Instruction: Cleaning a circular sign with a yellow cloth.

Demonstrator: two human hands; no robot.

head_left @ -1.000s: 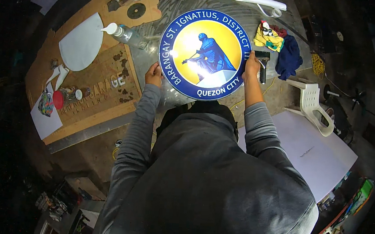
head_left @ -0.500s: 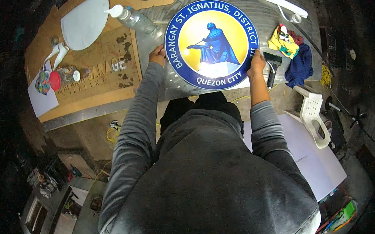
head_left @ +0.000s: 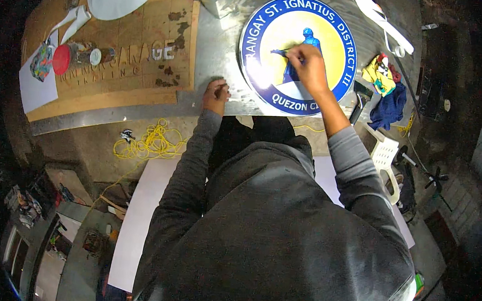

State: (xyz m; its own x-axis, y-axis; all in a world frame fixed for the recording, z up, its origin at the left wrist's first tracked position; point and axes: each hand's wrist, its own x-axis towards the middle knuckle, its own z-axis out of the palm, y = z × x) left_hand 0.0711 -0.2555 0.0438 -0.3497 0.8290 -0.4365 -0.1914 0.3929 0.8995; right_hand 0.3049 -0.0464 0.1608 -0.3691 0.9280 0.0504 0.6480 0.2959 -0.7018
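Observation:
A round sign (head_left: pixel 339 51) with a blue lettered rim, a yellow centre and a blue robed figure lies face up on the metal table (head_left: pixel 227 42). Over its middle is my right hand (head_left: pixel 310 68), fingers pinched together at the figure; anything between them is hidden. My left hand (head_left: pixel 217 91) rests near the table's front edge, left of the sign and apart from it. Its fingers are curled in, and I cannot make out what they hold, if anything. Right of the sign, beside my right wrist, lies a squeegee (head_left: pixel 362 93) with a black handle.
Yellow and navy cloths (head_left: pixel 389 105) lie at the table's right, below white strips (head_left: pixel 384 26). At left are a cardboard stencil board (head_left: pixel 125 39), a jar with a red lid (head_left: pixel 61 60) and a clear bottle (head_left: pixel 216 1). Yellow cord (head_left: pixel 156 144) and a white chair (head_left: pixel 385 150) are below.
Both hands have let go of the sign's edges. My right hand has moved onto its face, my left down to the table edge. The whole view has shifted.

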